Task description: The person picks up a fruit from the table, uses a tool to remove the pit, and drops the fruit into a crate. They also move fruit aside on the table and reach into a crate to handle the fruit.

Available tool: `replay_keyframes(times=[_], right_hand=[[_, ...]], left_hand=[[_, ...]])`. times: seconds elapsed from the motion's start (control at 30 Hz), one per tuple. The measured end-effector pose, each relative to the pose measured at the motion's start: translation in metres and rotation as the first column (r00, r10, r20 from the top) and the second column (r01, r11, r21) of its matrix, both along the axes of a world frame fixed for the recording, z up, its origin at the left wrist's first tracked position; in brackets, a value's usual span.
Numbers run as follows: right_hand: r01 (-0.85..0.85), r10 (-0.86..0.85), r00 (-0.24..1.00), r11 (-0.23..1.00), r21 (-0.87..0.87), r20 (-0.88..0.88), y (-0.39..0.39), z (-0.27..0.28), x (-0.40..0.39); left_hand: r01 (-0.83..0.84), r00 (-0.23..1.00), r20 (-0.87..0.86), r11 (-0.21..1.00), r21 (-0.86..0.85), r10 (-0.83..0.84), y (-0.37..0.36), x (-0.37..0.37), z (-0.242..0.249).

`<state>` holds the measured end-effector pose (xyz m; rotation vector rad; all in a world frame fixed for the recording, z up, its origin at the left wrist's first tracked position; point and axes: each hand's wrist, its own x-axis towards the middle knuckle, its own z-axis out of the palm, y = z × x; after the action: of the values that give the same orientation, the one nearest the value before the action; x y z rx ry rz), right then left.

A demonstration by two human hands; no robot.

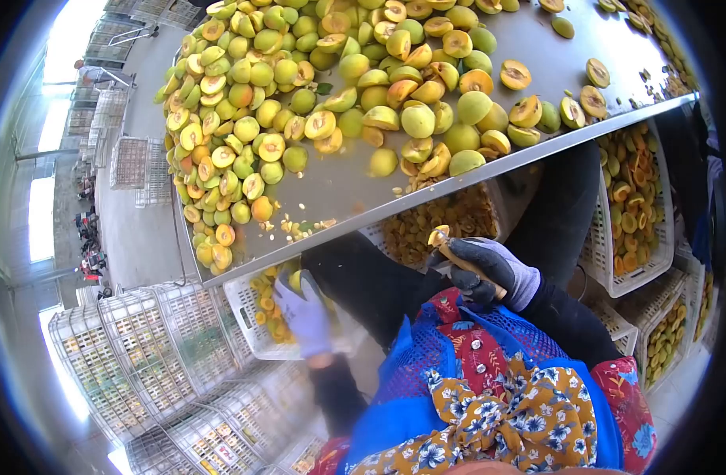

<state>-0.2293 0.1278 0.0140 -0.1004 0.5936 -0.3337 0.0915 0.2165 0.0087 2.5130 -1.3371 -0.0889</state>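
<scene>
Tool (480, 275), one, slim, tan handle: held in the right hand (499, 269), gloved fingers wrapped round the handle, yellowish tip projecting beyond the thumb. Handling note: a firm hold behind the tip, pointed away from the other glove, seems soundest. Fruit piece (295, 281), one, yellow-green: at the fingertips of the left hand (303, 313), above the white crate (248, 321); blurred, so gripping or releasing cannot be told. Handling note: light pressure and a low release probably spare the flesh. Fruit heap (319, 124): on metal table (331, 180), apart from both hands' fingers.
</scene>
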Motion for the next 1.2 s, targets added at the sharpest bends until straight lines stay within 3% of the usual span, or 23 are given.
replay_keyframes(times=[0.1, 0.17, 0.23, 0.27, 0.3, 0.37, 0.47, 0.57, 0.6, 0.63, 0.67, 0.73, 0.77, 0.83, 0.93, 0.97, 1.03, 1.1, 1.13, 1.2], right_hand=[[-0.020, 0.021, 0.998, 1.000, 0.022, -0.051, 0.004, -0.020, 0.004], [-0.081, 0.080, 0.996, 0.996, -0.039, -0.039, 0.006, -0.024, 0.006], [-0.135, 0.103, 0.989, 0.913, -0.384, -0.102, 0.012, -0.037, 0.008], [-0.138, 0.090, 0.989, 0.848, -0.511, -0.118, 0.016, -0.047, 0.007], [-0.188, 0.141, 0.981, 0.868, -0.460, -0.135, 0.012, -0.037, 0.006], [-0.235, 0.193, 0.970, 0.903, -0.360, -0.149, 0.006, -0.025, 0.001], [-0.186, 0.154, 0.976, 0.958, -0.218, -0.154, 0.013, -0.026, -0.004], [-0.192, 0.092, 0.950, 0.925, -0.327, -0.299, 0.008, -0.009, -0.001], [-0.236, 0.043, 0.925, 0.844, -0.482, -0.377, 0.005, -0.010, 0.000], [-0.285, -0.020, 0.897, 0.735, -0.615, -0.441, 0.003, -0.013, 0.001], [-0.338, -0.103, 0.870, 0.585, -0.737, -0.481, 0.001, -0.013, 0.002], [-0.464, -0.325, 0.795, 0.218, -0.859, -0.512, -0.002, -0.005, 0.003], [-0.503, -0.384, 0.755, 0.181, -0.845, -0.531, -0.002, -0.003, 0.008], [-0.565, -0.457, 0.700, 0.117, -0.817, -0.549, -0.002, 0.006, 0.015], [-0.639, -0.555, 0.647, -0.020, -0.769, -0.523, -0.003, 0.020, 0.020], [-0.657, -0.545, 0.637, -0.014, -0.754, -0.545, -0.003, 0.021, 0.020], [-0.689, -0.520, 0.621, -0.005, -0.724, -0.587, -0.001, 0.025, 0.020], [-0.724, -0.504, 0.599, -0.010, -0.689, -0.622, 0.002, 0.025, 0.020], [-0.741, -0.496, 0.587, -0.012, -0.671, -0.639, 0.004, 0.025, 0.019], [-0.758, -0.508, 0.579, -0.049, -0.650, -0.637, 0.006, 0.025, 0.019]], left_hand=[[0.138, 0.970, 0.194, 0.989, 0.059, -0.147, -0.037, 0.037, 0.015], [0.291, 0.944, 0.142, 0.955, 0.062, -0.297, -0.096, 0.047, 0.006], [0.430, 0.898, 0.054, 0.898, 0.098, -0.436, -0.174, 0.043, -0.004], [0.377, 0.924, 0.043, 0.922, 0.085, -0.381, -0.210, 0.033, -0.016], [0.324, 0.945, 0.029, 0.943, 0.074, -0.327, -0.242, 0.027, -0.032], [0.391, 0.920, -0.061, 0.899, 0.198, -0.387, -0.286, 0.030, -0.074], [0.467, 0.874, -0.164, 0.884, 0.018, -0.458, -0.281, 0.011, -0.051], [0.438, 0.823, -0.282, 0.867, -0.237, -0.493, -0.245, -0.007, -0.036], [0.417, 0.784, -0.327, 0.838, -0.351, -0.527, -0.230, -0.011, -0.034], [0.273, 0.714, -0.520, 0.870, -0.409, -0.469, -0.214, -0.016, -0.031], [0.160, 0.513, -0.747, 0.901, -0.402, -0.424, -0.197, -0.024, -0.026], [0.099, 0.196, -0.921, 0.941, -0.323, -0.337, -0.163, -0.045, -0.004], [0.147, 0.139, -0.942, 0.946, -0.287, -0.307, -0.149, -0.055, 0.006], [0.037, 0.016, -0.993, 0.993, -0.116, -0.117, -0.128, -0.079, 0.012], [0.019, -0.115, -0.988, 0.994, -0.104, -0.101, -0.105, -0.100, -0.004], [0.031, -0.159, -0.982, 0.994, -0.105, -0.099, -0.098, -0.105, -0.010], [0.256, 0.140, -0.911, 0.903, -0.344, -0.387, -0.089, -0.118, 0.000], [0.424, 0.325, -0.755, 0.801, -0.423, -0.570, -0.083, -0.120, 0.002], [0.510, 0.394, -0.647, 0.741, -0.437, -0.653, -0.080, -0.121, 0.002], [0.580, 0.419, -0.575, 0.695, -0.425, -0.702, -0.073, -0.112, -0.024]])
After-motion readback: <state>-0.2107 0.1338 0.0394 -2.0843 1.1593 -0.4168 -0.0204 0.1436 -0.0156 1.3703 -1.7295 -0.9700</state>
